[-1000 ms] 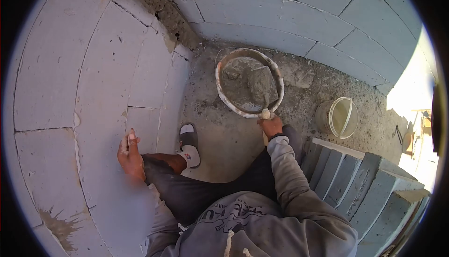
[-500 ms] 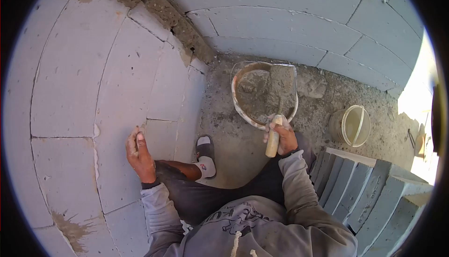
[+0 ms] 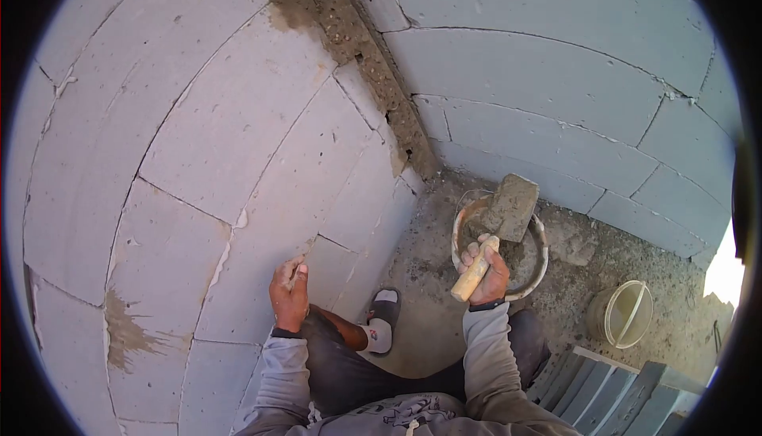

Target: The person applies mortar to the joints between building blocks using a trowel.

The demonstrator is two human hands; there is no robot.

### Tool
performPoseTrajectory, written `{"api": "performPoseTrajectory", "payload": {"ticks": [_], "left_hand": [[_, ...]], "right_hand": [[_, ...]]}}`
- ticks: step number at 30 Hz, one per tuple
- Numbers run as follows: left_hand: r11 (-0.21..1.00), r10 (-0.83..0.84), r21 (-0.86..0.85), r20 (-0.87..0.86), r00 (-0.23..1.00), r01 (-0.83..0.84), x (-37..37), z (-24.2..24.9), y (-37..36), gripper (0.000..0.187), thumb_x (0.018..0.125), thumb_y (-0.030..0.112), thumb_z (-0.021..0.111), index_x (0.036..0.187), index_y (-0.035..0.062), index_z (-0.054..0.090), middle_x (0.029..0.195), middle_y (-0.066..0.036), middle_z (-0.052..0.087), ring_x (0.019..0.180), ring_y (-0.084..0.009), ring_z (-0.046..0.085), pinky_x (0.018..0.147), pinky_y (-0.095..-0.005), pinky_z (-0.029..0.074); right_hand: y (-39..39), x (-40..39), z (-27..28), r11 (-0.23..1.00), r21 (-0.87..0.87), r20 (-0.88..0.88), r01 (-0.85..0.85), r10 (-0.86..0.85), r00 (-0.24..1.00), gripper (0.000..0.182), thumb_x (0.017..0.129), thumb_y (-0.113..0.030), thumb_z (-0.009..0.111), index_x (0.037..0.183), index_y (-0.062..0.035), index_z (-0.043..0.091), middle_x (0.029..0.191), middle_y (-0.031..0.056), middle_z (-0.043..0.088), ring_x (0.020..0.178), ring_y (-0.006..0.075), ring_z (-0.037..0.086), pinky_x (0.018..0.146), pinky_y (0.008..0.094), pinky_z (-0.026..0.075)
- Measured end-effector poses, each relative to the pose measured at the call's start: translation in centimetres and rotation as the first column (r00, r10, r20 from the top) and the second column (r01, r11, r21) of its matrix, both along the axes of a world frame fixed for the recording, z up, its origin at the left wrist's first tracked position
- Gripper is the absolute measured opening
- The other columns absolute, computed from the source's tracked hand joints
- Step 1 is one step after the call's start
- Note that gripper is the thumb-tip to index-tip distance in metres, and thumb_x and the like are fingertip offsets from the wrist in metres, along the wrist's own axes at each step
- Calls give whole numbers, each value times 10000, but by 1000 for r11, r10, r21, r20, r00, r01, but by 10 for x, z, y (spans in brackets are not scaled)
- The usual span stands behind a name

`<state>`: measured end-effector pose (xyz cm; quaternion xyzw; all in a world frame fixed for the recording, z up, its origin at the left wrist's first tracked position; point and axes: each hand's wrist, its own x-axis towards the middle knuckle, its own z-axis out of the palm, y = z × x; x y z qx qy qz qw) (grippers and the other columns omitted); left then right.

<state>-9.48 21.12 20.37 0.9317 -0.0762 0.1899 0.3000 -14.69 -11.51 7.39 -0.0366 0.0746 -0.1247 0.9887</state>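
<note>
Here, right hand [image 3: 491, 276]: grip round one trowel [image 3: 513, 206]; left hand [image 3: 290, 295]: grip, can't tell; one tub [image 3: 543, 255], one pail [image 3: 601, 318].

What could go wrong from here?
Mortar spill: the trowel in the right hand carries a load of mortar and overlaps the far rim of the tub in this view; a tilt could drop some on the floor.
Skin irritation: both hands are bare, so wet mortar could reach them.
Foot: the open-toed sandal would likely protect little if something fell.
</note>
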Motion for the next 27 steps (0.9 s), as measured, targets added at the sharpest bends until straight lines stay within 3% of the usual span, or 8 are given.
{"api": "performPoseTrajectory", "payload": {"ticks": [11,15,16,18,21,24,25,27], "left_hand": [[982,-53,158,-298,953,104,8,-9,22,317,917,241,580,1113,1,645,971,-164,681,902,-240,658,803,-324,497],[974,-70,187,-283,957,126,3,-1,23,332,899,278,579,1093,20,655,1014,-206,669,936,-341,654,822,-377,502],[975,-80,178,-278,957,133,3,-1,24,332,899,278,579,1093,20,655,1014,-206,669,936,-340,654,822,-377,502],[988,-61,110,-351,934,106,7,-4,26,344,896,287,581,1096,17,653,1020,-207,669,945,-346,652,836,-375,500],[985,-72,116,-406,911,130,15,-7,26,375,893,304,587,1124,15,642,1073,-217,653,981,-337,645,869,-362,489],[986,-104,67,-469,877,152,14,-1,26,410,899,321,585,1170,15,619,1112,-219,643,1024,-329,634,896,-361,477],[987,-135,8,-495,858,160,15,-4,23,431,903,331,583,1197,16,603,1131,-218,637,1049,-324,627,909,-363,471],[986,-166,-79,-567,807,148,13,-8,15,445,911,331,582,1221,11,585,1146,-217,632,1077,-316,613,930,-356,457]], "right_hand": [[-108,37,104,860,-30,453,509,-442,774,185,886,-180,551,1026,-75,492,745,30,493,637,150,494,535,286,443],[-152,41,190,298,-432,364,851,-806,467,214,868,-153,571,1034,-47,484,772,65,544,675,164,535,584,307,478],[-157,45,208,288,-431,373,855,-806,460,214,868,-153,571,1034,-47,484,772,65,544,675,164,535,584,307,478],[-162,56,240,-42,-599,338,800,-918,205,239,817,-125,629,982,-29,486,758,104,573,640,177,573,574,317,506],[-136,93,271,-158,-565,369,810,-926,77,245,781,-105,658,932,-5,493,744,122,590,571,185,581,540,314,514],[-103,172,269,-112,-631,379,767,-907,180,243,765,-93,667,930,-1,514,669,78,587,578,183,597,554,290,509],[-92,214,257,-385,-786,539,484,-810,231,263,757,-122,667,949,-3,532,683,130,626,627,262,642,609,352,528],[-63,271,200,-853,-517,345,-70,-283,895,384,703,-148,633,1062,-28,571,852,225,658,797,403,644,710,486,519]]}}
